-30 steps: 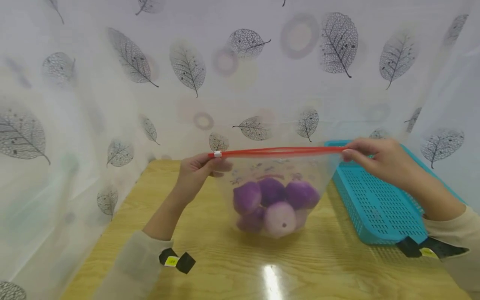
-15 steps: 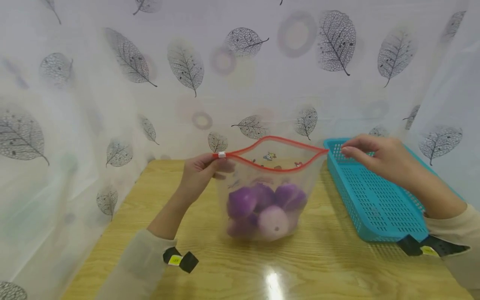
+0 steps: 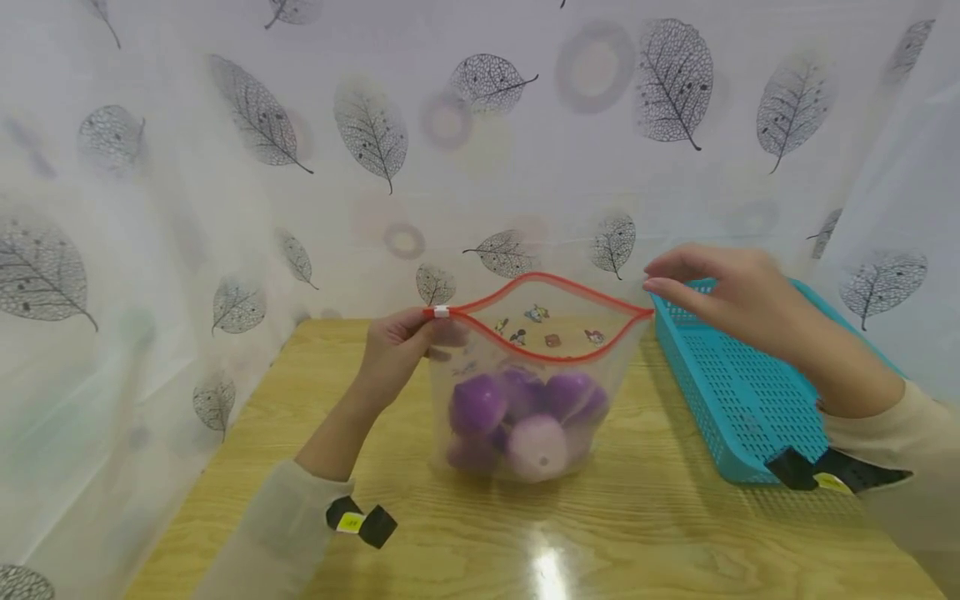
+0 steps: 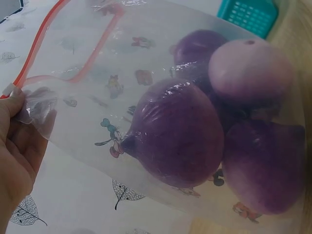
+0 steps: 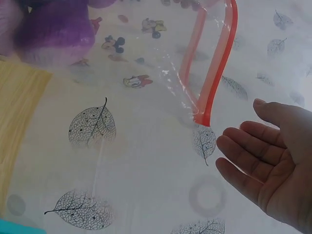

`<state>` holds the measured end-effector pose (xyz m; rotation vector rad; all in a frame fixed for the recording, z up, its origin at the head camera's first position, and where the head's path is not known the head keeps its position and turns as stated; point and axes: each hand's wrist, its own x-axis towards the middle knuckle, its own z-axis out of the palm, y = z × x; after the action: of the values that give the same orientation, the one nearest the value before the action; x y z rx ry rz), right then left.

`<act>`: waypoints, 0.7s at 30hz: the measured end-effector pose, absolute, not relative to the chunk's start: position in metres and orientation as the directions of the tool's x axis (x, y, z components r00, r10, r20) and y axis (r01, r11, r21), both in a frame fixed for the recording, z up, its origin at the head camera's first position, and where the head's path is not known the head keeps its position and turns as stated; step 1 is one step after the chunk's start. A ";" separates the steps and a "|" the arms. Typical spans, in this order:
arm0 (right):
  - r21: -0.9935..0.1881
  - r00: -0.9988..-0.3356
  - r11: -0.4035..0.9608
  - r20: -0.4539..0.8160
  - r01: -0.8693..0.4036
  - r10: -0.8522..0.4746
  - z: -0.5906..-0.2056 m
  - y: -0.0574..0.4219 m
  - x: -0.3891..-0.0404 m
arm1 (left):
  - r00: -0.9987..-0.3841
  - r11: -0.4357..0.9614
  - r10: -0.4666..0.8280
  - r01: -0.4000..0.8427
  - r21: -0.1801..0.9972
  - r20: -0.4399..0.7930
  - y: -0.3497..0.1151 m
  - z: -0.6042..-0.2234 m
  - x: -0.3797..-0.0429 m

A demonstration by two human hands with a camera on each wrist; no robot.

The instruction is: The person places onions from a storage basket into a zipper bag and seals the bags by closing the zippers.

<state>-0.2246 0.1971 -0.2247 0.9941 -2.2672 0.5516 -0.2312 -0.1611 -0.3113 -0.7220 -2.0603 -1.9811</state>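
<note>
A clear zip bag (image 3: 622,367) with a red zip edge and small cartoon prints stands on the table, its mouth gaping. Several purple onions (image 3: 480,405) lie inside it; the left wrist view shows them close up through the plastic. My left hand (image 3: 396,350) pinches the bag's left top corner, right by the white slider (image 3: 441,312). Just off the bag's right corner is my right hand (image 3: 738,308), its fingers relaxed and holding nothing. The right wrist view shows this right hand (image 5: 273,165) apart from the red zip end (image 5: 202,119).
A turquoise plastic basket (image 3: 723,442) with a slotted bottom sits at the right, partly beneath the right forearm. The wooden table (image 3: 450,533) runs back to a whitish curtain (image 3: 315,208) with leaf prints, which also hangs along both sides.
My right hand has let go of the bag's right corner and moved slightly up and left. The bag's mouth, pulled flat before, has spread apart, and the bag has sunk a little left.
</note>
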 end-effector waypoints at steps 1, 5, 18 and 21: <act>-0.131 -0.542 0.632 0.661 -0.764 -0.518 -0.223 0.193 -0.224 | -0.862 -0.012 0.208 0.470 0.883 0.462 -0.161 -0.312 -0.231; -0.162 -0.573 0.631 0.627 -0.758 -0.528 -0.215 0.176 -0.224 | -0.858 -0.003 0.201 0.482 0.876 0.473 -0.162 -0.313 -0.232; -0.067 -0.378 0.454 0.666 -0.888 -0.642 -0.203 0.129 -0.228 | -0.845 -0.006 0.210 0.502 0.865 0.492 -0.163 -0.314 -0.231; -0.039 -0.335 0.420 0.674 -0.907 -0.659 -0.200 0.118 -0.228 | -0.848 -0.014 0.203 0.497 0.867 0.489 -0.162 -0.314 -0.231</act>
<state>-0.2282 0.1184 -0.2002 1.3193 -2.1009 0.5591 -0.2307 -0.1625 -0.3141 -0.7418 -2.0375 -1.9557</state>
